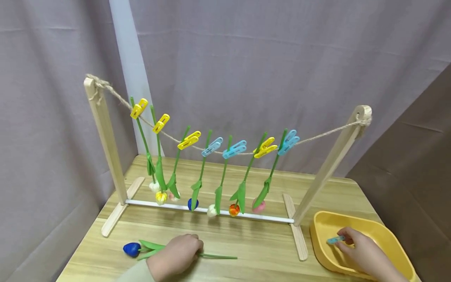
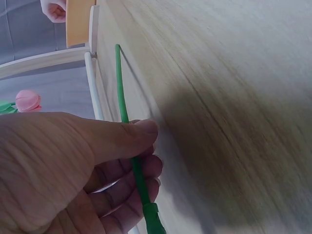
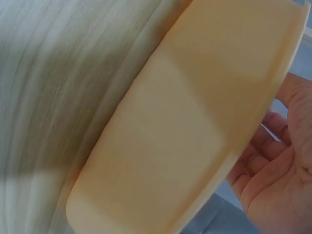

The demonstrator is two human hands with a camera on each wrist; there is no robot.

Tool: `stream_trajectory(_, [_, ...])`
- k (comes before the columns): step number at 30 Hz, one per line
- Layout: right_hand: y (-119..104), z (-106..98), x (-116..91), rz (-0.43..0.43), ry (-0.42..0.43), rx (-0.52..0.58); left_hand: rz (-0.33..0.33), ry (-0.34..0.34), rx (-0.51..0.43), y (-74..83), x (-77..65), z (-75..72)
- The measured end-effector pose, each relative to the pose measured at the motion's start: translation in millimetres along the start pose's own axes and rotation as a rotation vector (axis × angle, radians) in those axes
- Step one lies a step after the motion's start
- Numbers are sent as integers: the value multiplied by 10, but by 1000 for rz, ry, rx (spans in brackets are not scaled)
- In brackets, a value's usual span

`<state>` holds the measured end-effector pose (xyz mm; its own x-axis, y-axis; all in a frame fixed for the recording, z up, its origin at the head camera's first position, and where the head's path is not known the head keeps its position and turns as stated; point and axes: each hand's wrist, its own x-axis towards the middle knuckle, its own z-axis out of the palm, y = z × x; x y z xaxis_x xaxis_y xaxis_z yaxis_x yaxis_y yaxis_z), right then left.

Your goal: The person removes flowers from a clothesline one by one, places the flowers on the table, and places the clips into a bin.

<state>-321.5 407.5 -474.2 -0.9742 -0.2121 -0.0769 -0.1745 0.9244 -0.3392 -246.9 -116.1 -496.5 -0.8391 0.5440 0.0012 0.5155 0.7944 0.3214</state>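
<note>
My left hand (image 1: 181, 250) pinches the green stem of a blue artificial tulip (image 1: 132, 249) low over the table; the thumb lies across the stem (image 2: 121, 92) in the left wrist view. The bloom points left and the bare stem end right. Over the inside of the yellow bin (image 1: 318, 235), my right hand (image 1: 363, 248) holds a light blue clothespin (image 1: 336, 239) between thumb and fingers. In the right wrist view the bin's wall (image 3: 161, 141) hides the fingertips and the clothespin.
A wooden rack with a left post (image 1: 107, 145) and right post (image 1: 329, 168) carries a sagging rope (image 1: 318, 136). Several tulips hang bloom-down from it, clipped by yellow clothespins (image 1: 189, 140) and blue clothespins (image 1: 289, 142). A white bar (image 1: 158, 205) joins the rack's feet on the wooden table (image 1: 267, 250).
</note>
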Motion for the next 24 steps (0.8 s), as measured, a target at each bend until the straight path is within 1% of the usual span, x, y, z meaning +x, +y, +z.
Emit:
stream_trajectory(5, [19,3,-11,32,-39,10,-19,-25,6,8,43,8])
stream_trajectory(10, [40,-4,-31,34,-43,16,-21,-32,-14,5,66,9])
stream_trajectory(17, [66,1,-42,34,-41,12,1,30,-60,-54,31,13])
stream_trajectory(24, [84,3,-43,24,-29,-8,12,30,-53,-80,-13,8])
